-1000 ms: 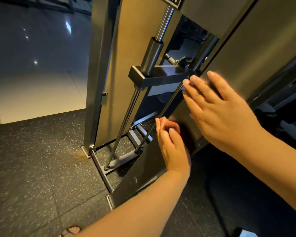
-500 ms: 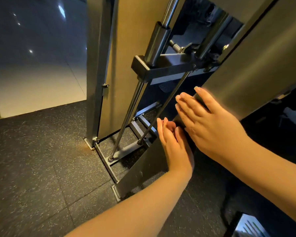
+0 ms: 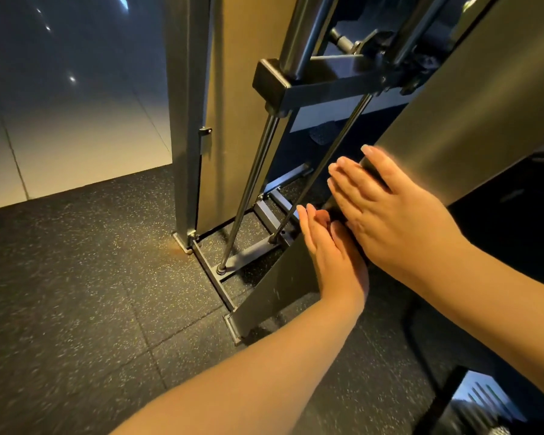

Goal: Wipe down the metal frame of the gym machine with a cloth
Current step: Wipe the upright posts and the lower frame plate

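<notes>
2 bare forearms [image 3: 248, 372], one from the bottom centre and one from the right edge of the frame, end in the left hand [image 3: 333, 255] and right hand [image 3: 399, 221], both with short, plain fingernails [image 3: 365, 149].

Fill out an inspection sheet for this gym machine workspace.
Surface: speckled rubber floor; orange stain by the machine's base.
Job's things: brushed metal frame post; dark patch under the right hand, possibly the cloth, cannot tell.
Clutter: nothing seen.
Grippers: left hand straight-fingered, edge against the post; right hand flat on the post.
Cables: nothing seen; two guide rods run from the crossbar to the base.
Surroundings: glossy tiled floor beyond; slatted dark object lower right.
</notes>
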### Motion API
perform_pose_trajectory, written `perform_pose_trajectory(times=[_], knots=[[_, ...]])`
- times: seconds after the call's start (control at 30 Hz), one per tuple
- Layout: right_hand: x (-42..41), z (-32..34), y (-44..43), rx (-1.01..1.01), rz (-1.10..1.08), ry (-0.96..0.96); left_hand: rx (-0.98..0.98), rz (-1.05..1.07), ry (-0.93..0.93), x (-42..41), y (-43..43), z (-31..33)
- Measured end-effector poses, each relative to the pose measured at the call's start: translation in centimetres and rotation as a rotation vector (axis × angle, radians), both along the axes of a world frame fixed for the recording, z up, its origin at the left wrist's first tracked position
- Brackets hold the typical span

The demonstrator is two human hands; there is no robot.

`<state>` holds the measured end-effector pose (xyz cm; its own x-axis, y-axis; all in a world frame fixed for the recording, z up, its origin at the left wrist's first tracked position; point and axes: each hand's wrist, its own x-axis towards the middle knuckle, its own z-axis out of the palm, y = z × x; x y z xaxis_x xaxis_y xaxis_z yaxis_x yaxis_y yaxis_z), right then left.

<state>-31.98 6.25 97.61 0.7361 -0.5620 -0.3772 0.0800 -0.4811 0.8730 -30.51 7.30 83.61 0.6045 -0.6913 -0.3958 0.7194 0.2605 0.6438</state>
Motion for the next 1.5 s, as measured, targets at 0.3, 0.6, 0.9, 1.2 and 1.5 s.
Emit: perform_pose_trajectory(times=[0.3,0.6,0.9,1.2,1.5], knots=[[-1.1,-1.4,-0.8,-0.090,0.106,0.015,0.454,-0.091,-0.098,0.7,-1.0,-8.4],[-1.7,-4.8,0.2,-0.079,0.085,0.072,-0.047,0.022,-0.126,-1.4,-0.4,-7.9],[-1.4,-8.2,-0.2,-0.120,0.116,0.035,0.468,-0.104,-0.056,0.7,-1.6,-14.2],[-0.9,-11.1,0.1,-0.164,0.109,0.066,-0.054,-0.074,-0.254,-1.0,1.2,-15.1],[-1.9,-18.9,0.3,-0.172,0.071,-0.040,0.342,-0.089,-0.213,0.4,-0.3,-24.9]])
